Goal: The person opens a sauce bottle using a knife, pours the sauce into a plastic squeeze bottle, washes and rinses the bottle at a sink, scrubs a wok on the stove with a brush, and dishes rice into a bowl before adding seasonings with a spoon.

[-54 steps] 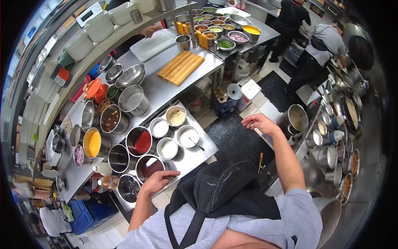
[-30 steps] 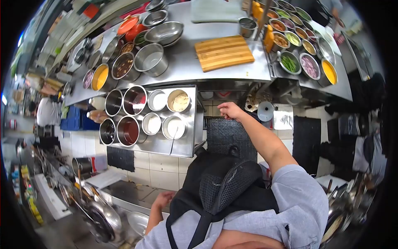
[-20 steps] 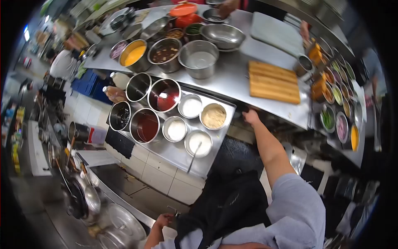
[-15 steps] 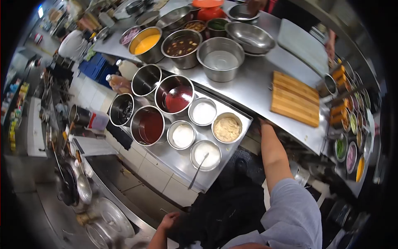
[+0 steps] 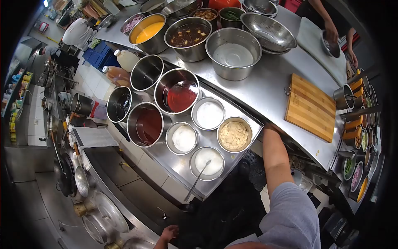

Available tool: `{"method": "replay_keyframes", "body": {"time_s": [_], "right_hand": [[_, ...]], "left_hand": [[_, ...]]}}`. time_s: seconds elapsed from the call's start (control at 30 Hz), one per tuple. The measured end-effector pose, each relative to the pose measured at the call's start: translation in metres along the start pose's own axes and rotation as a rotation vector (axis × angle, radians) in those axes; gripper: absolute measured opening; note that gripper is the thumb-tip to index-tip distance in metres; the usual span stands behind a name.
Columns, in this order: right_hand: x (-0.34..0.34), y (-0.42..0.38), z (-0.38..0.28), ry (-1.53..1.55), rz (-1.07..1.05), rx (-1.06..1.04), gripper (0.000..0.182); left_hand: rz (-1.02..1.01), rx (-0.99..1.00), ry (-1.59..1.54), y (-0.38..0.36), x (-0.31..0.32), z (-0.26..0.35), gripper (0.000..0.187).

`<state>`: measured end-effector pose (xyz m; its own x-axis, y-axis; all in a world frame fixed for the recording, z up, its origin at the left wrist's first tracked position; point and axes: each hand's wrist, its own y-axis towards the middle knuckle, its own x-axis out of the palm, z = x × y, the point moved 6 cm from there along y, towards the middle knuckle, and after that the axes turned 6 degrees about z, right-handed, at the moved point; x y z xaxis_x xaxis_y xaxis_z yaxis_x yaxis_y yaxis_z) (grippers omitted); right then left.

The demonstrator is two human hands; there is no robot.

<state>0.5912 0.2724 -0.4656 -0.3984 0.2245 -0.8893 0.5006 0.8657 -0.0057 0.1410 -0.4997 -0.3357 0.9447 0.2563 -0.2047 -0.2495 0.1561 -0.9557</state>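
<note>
My left hand (image 5: 169,234) hangs low at the bottom, beside my dark clothing, its fingers loosely curled with nothing seen in them. On the other side, my right arm stretches forward and my right hand (image 5: 270,127) reaches under the steel counter's edge; its fingers are hidden. Closest to that hand on the steel cart (image 5: 168,168) is a pot of pale, lumpy paste (image 5: 234,134). Near it stand a pot of white granules with a spoon (image 5: 203,166), two more pots of white contents (image 5: 208,115), and pots of dark red liquid (image 5: 181,96).
On the counter (image 5: 257,93) are a wooden cutting board (image 5: 311,107), a large steel pot (image 5: 233,54), a colander (image 5: 269,33) and a pot of orange liquid (image 5: 147,33). A co-worker's hand (image 5: 331,33) holds a bowl (image 5: 330,45) at upper right. Pans and lids (image 5: 111,211) lie at lower left.
The view has shifted, and the counter's things look nearer. A co-worker's hand with a bowl has come into view over the white board. My right hand stays at the counter's edge.
</note>
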Motion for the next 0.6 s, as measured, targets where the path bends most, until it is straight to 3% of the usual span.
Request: {"method": "replay_keyframes", "body": {"time_s": [0.2, 0.33, 0.47, 0.5, 0.57, 0.6], "right_hand": [[-0.008, 0.006, 0.010, -0.017, 0.019, -0.001, 0.047], [-0.035, 0.004, 0.037, -0.039, 0.062, -0.039, 0.046], [-0.064, -0.024, 0.085, -0.222, 0.147, -0.273, 0.046], [-0.062, -0.043, 0.105, -0.333, 0.052, -0.321, 0.046], [-0.078, -0.092, 0.137, -0.390, -0.447, -0.230, 0.040], [-0.169, -0.137, 0.096, 0.083, -0.416, 0.176, 0.034]], "left_hand": [[0.045, -0.078, -0.009, 0.002, 0.010, 0.029, 0.033], [-0.033, 0.000, 0.002, 0.004, 0.000, 0.018, 0.034], [-0.110, 0.074, 0.154, 0.012, -0.003, 0.016, 0.031], [-0.155, 0.106, 0.145, 0.022, -0.009, 0.011, 0.031], [-0.199, 0.094, 0.260, 0.055, -0.007, 0.015, 0.030], [-0.220, 0.088, 0.326, 0.061, -0.002, 0.027, 0.030]]}}
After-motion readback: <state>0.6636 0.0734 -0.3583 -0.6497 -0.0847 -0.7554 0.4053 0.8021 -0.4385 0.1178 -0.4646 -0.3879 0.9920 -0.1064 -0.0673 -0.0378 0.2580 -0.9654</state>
